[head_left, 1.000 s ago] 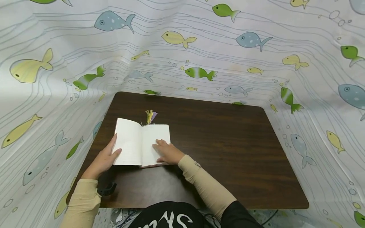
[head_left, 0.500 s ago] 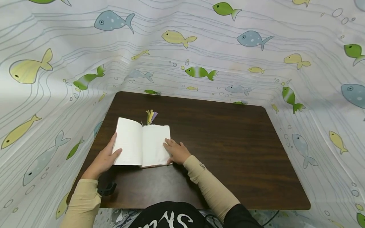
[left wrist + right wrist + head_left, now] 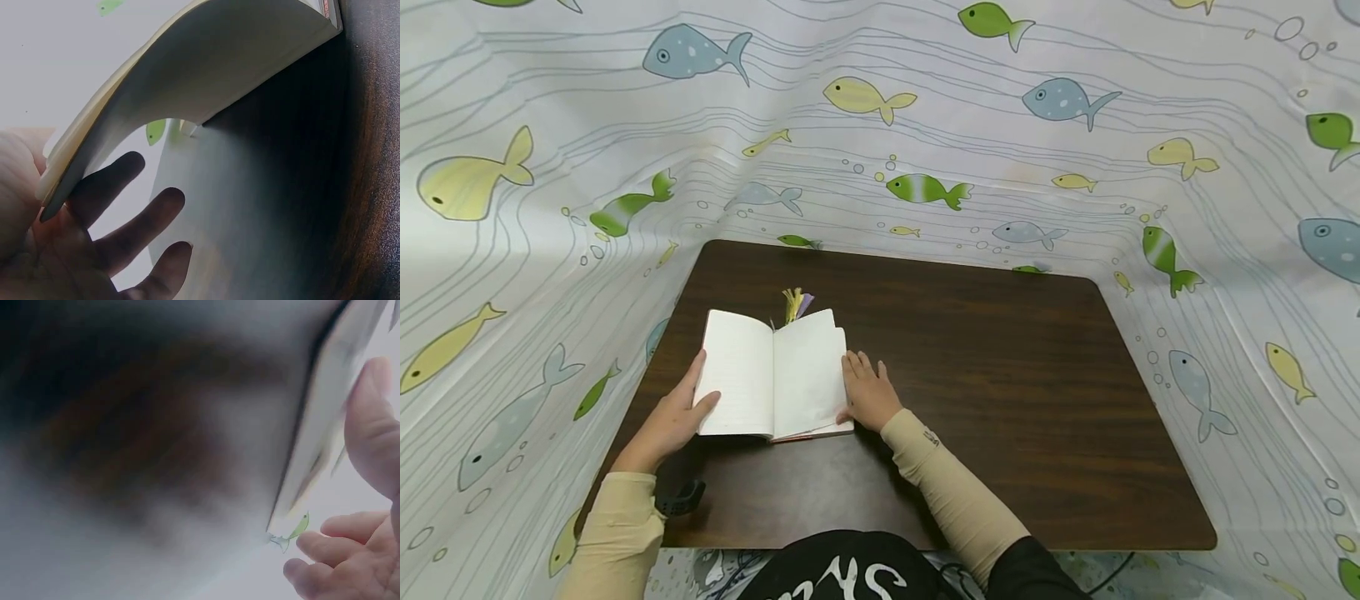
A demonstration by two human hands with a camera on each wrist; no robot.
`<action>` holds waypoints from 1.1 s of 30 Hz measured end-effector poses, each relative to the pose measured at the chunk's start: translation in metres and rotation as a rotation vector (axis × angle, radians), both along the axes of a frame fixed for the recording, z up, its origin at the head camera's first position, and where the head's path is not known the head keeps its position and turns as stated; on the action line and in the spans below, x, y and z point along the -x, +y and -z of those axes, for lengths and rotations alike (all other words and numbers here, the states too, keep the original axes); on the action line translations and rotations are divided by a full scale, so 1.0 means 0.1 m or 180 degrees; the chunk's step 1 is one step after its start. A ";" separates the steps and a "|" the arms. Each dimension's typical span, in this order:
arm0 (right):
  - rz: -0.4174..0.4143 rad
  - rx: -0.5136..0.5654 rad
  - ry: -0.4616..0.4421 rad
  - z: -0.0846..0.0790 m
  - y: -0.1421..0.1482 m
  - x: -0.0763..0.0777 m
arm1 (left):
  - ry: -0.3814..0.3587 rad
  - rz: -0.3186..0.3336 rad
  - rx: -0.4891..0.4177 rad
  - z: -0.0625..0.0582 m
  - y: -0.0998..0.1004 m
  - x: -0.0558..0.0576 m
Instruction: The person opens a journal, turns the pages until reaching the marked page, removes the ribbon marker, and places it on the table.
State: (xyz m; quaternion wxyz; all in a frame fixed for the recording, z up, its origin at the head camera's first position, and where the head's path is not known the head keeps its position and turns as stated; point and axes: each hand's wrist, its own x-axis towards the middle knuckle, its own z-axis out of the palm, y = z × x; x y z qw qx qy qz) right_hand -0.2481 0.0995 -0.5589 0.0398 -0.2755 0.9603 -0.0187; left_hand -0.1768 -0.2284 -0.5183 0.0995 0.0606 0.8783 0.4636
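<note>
An open notebook (image 3: 735,375) with pale pages lies on the left part of the table. My left hand (image 3: 664,423) holds its left side, thumb on the page and fingers underneath; the left wrist view shows the raised cover (image 3: 206,56) between thumb and fingers. At the right edge is my right hand (image 3: 871,396), fingers extended beside the book and thumb near the page's lower corner. One right-hand page (image 3: 808,367) is lifted, its top corner standing above the pages below. In the right wrist view the thumb (image 3: 373,431) is close to the page edges.
A yellow and purple tassel (image 3: 796,305) sticks out above the notebook's spine. The dark wooden table (image 3: 1000,400) stretches to the right. A fish-patterned curtain (image 3: 925,133) surrounds its back and sides. A black strap-like object (image 3: 681,498) is near the left wrist.
My right hand has slid right, from the middle of the right page to its outer edge. A right-hand page has risen at its upper corner. The left hand keeps its hold.
</note>
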 end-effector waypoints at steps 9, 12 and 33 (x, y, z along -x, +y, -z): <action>-0.0415 0.1499 -0.0960 -0.34 -0.15 -0.01 | 0.0216 -0.0084 0.0211 0.01 0.02 -0.01; -0.0640 0.2126 -0.1525 -0.42 -0.25 -0.05 | 0.0423 -0.0138 0.0443 0.04 0.04 0.00; -0.1465 0.0976 -0.0772 -0.06 -0.83 -0.29 | 0.0745 -0.0254 0.0828 0.07 0.06 0.03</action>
